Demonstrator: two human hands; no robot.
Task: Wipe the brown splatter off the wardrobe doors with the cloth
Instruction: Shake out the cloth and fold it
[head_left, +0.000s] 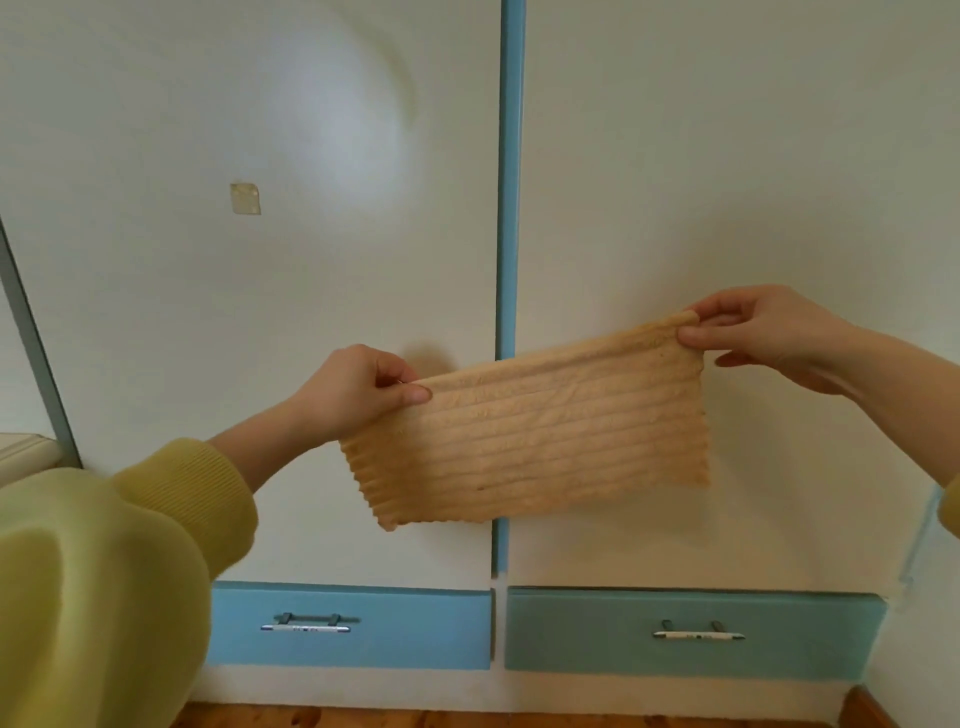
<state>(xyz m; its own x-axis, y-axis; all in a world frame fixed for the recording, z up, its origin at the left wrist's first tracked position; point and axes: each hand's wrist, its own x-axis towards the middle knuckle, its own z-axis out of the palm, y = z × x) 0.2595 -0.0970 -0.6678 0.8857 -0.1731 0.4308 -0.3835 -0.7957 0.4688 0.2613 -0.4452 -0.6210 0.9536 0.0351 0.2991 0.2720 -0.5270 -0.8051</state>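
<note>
Peach ribbed cloth (530, 441) stretched flat and hanging by its top corners, tilted higher at the right, in front of white wardrobe doors (260, 291) split by a blue strip, faint curved smear streaks on the left door's upper part

Blue drawers (350, 629), wooden floor (467, 719)

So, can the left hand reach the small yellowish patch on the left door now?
Probably yes: the patch lies bare above the left hand, but that hand pinches the cloth.
</note>
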